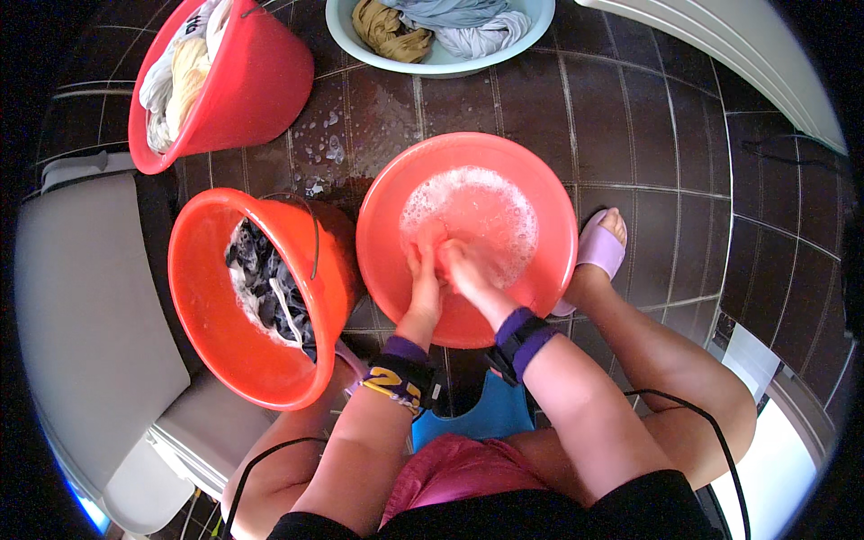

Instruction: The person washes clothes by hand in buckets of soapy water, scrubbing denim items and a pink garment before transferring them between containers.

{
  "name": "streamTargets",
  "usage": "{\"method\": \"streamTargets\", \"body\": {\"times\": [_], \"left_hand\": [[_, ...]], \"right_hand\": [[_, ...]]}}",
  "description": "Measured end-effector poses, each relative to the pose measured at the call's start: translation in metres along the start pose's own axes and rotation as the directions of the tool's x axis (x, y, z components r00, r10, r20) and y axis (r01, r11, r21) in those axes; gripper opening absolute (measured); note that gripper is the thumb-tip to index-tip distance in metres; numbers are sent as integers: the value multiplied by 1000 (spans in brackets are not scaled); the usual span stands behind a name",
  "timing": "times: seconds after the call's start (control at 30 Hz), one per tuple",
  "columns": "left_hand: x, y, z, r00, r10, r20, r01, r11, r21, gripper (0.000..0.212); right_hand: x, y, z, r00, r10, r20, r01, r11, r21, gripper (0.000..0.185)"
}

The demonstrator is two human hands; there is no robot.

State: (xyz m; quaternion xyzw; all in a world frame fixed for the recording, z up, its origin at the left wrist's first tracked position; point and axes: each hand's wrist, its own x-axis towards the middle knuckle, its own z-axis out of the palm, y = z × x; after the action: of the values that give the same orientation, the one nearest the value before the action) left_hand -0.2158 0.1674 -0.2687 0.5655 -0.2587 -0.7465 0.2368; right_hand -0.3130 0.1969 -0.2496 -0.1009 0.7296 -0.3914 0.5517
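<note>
A round coral plastic basin (472, 331) stands on the tiled floor, with soapy water (482, 216) and foam in it. Both hands are down in the basin, close together near its left middle. My left hand (425, 266) has its fingers pointing into the foam. Just to its right, my right hand (462, 263) is slightly blurred, its fingers bent down at the water. Whether either one holds something under the surface cannot be seen. Left of the basin leans an orange-red bucket (196, 270) holding dark, wet, sudsy cloth (270, 283).
A red bucket (270, 74) with white and cream cloth is at the upper left. A pale blue basin (432, 67) with brown and grey-blue cloth stands beyond. Water has splashed on the tiles (337, 135). A foot in a lilac slipper (599, 250) is right of the coral basin.
</note>
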Motion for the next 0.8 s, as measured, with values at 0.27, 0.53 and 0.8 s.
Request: {"method": "streamTargets", "body": {"times": [0.27,0.53,0.8], "left_hand": [[-34,67,20,913,-267,309,343,912,-227,35],[-38,51,55,929,-270,-253,275,961,-13,38],[-30,54,51,902,-431,44,415,832,-369,39]], "right_hand": [[-104,-72,11,822,-570,4,538,774,-333,27],[-48,-36,-8,787,-558,-264,367,767,-527,36],[-56,-65,-12,853,-458,-251,312,832,-458,39]]}}
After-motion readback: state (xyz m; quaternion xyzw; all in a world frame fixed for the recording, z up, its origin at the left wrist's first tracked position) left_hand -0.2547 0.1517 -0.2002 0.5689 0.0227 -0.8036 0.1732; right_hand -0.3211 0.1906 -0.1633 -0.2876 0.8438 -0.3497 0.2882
